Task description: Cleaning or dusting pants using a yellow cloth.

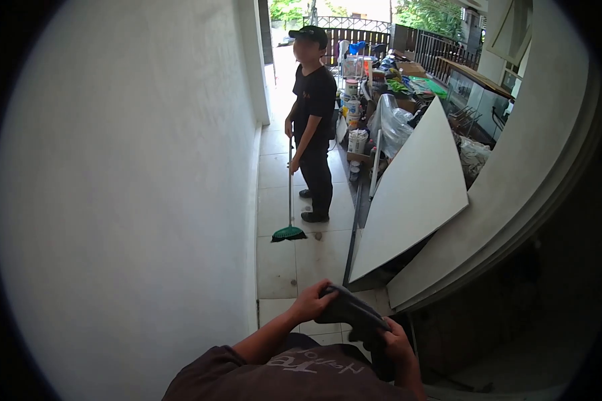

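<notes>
A dark grey cloth [353, 308] is stretched between my two hands in front of my chest. My left hand [313, 301] pinches its upper left end, and my right hand [395, 338] grips the other end, lower and to the right. Part of the cloth hangs down beside my right forearm, and its full shape is hidden in folds. Farther along the tiled passage a person [316, 105] in a black cap and dark clothes stands with both hands on the handle of a broom [289, 233]. The broom's green head with dark bristles rests on the floor.
A plain white wall [130, 175] runs along the left. On the right a large white panel [416, 195] leans at a slant. Behind it are paint buckets [352, 108], clear plastic sheeting [392, 125], a glass tank [474, 103] and piled goods. A slatted fence [356, 42] closes the far end.
</notes>
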### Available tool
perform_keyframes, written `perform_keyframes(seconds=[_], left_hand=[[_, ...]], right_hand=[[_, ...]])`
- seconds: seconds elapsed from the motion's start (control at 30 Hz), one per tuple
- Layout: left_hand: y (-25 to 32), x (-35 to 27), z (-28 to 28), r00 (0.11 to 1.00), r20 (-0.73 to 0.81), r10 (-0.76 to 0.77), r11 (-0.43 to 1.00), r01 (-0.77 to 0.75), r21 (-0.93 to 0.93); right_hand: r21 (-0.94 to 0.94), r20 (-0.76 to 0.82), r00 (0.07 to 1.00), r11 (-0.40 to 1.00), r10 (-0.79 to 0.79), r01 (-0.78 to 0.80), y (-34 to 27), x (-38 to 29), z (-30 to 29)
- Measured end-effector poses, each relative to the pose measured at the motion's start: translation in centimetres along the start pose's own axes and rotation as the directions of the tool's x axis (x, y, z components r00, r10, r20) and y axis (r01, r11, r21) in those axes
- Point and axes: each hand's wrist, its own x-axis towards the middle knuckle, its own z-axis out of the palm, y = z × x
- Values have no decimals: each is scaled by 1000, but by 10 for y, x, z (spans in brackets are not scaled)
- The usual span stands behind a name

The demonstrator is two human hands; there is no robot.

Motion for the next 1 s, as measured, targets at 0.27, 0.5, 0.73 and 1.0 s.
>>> perform_keyframes(seconds=[0.27, 0.5, 0.73, 1.0], left_hand=[[-21, -19, 21, 811, 456, 365, 782, -533, 323], [-18, -43, 10, 644, 747, -167, 956, -79, 282], [-61, -79, -33, 770, 622, 145, 933, -316, 174], [-74, -99, -34, 692, 673, -260, 955, 80, 287]], right_hand=[[-295, -55, 992, 951, -117, 96, 14, 1, 56], [-331, 2, 982, 927, -189, 179, 3, -31, 97], [-614, -103, 992, 780, 72, -121, 62, -39, 128], [-548, -215, 976, 825, 19, -137, 85, -45, 123]])
